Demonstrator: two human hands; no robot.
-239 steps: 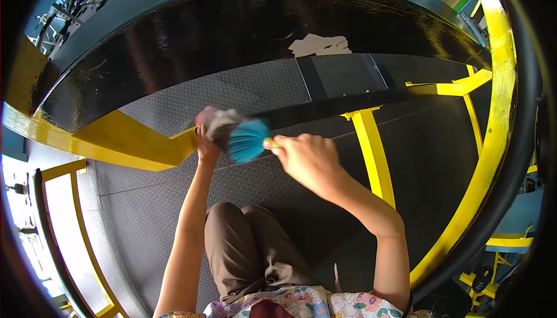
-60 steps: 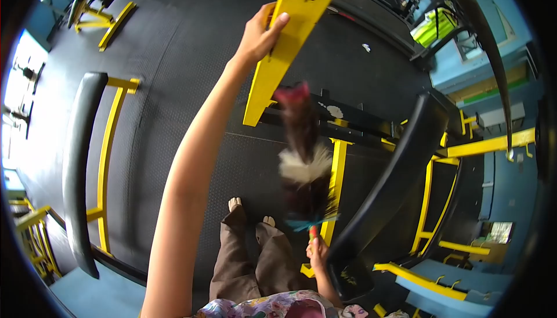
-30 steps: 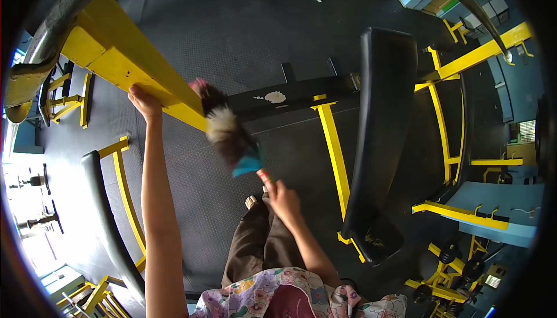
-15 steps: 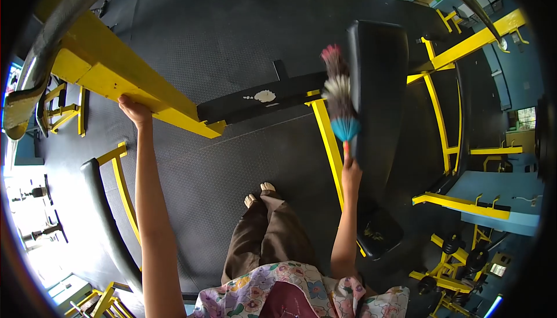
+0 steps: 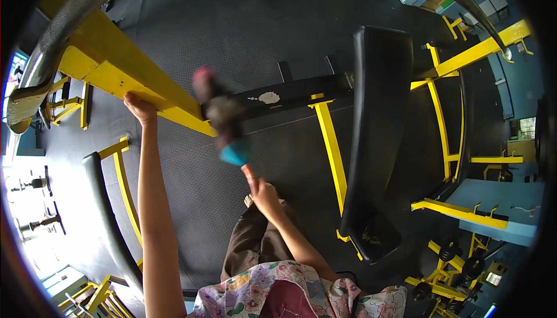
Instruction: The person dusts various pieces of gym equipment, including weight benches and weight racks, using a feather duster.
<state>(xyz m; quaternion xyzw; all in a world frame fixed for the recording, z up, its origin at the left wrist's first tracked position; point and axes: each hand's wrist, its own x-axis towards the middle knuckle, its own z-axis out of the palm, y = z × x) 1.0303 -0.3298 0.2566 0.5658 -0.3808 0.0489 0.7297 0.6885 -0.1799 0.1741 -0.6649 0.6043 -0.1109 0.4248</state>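
Note:
My left hand (image 5: 139, 107) grips the lower edge of a yellow steel beam (image 5: 119, 71) that slants across the upper left. My right hand (image 5: 262, 193) holds the red handle of a feather duster (image 5: 219, 118). The duster has a blue collar, brown and white feathers and a pink tip, and it is blurred. Its feathers lie against the end of the yellow beam, where a black bar (image 5: 293, 90) with a chipped white patch meets it.
A black padded bench (image 5: 377, 120) on a yellow frame (image 5: 331, 144) stands to the right. Another black pad (image 5: 104, 213) with yellow rails lies at the left. Black rubber flooring (image 5: 232, 33) spreads beneath, my feet on it. Dumbbells (image 5: 452, 260) sit at lower right.
The duster has swung left from the black bench pad to the end of the yellow beam. My right hand dropped lower and moved left. My left hand kept its grip on the beam.

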